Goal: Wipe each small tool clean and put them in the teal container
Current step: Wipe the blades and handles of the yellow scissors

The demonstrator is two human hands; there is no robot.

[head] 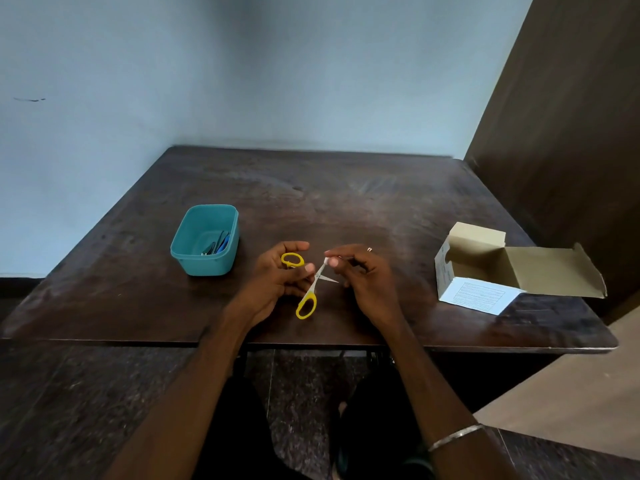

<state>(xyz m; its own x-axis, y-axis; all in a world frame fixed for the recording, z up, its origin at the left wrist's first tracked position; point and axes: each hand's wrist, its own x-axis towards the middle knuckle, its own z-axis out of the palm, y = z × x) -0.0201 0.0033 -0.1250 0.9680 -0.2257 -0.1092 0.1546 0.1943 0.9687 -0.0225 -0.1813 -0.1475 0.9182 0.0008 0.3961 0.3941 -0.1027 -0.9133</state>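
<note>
Small scissors [307,304] with yellow handles are spread open above the middle of the dark wooden table [346,202]. My left hand [277,278] grips them by the upper handle ring. My right hand [363,275] pinches a small white wipe [326,260] against the tip of one blade. The teal container [205,240] stands to the left of my hands, with several small tools [216,245] lying inside, one of them blue.
An open cardboard box [491,268] with its flap folded out sits at the table's right. A brown door or cabinet panel [571,133] rises behind it. Pale blue walls meet at the corner behind the table.
</note>
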